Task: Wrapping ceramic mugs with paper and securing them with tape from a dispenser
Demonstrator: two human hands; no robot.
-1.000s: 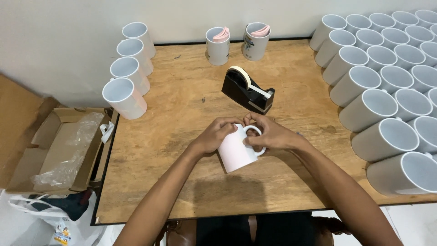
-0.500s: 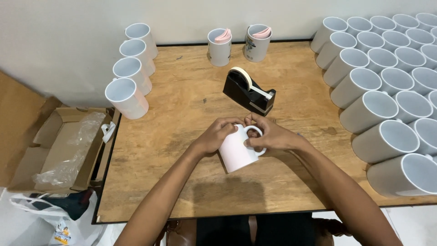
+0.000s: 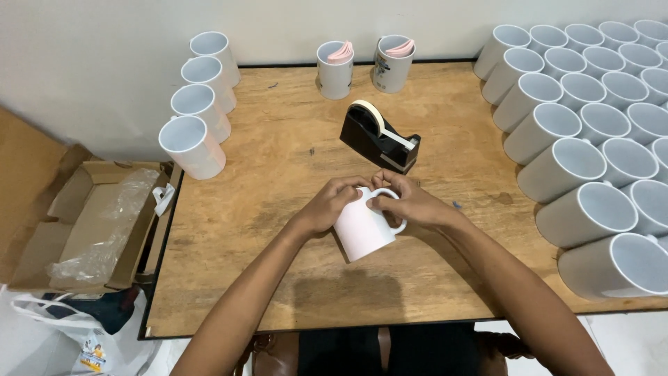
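Both hands hold one white mug mid-table, just in front of the tape dispenser. Left hand wraps its upper side, right hand pinches by the handle. Mug tilted, long axis diagonal, base toward the near edge.

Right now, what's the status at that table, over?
Left hand and right hand both gripping the white mug, tilted over the wooden table. Tape dispenser just behind, apart. Nothing in the way.
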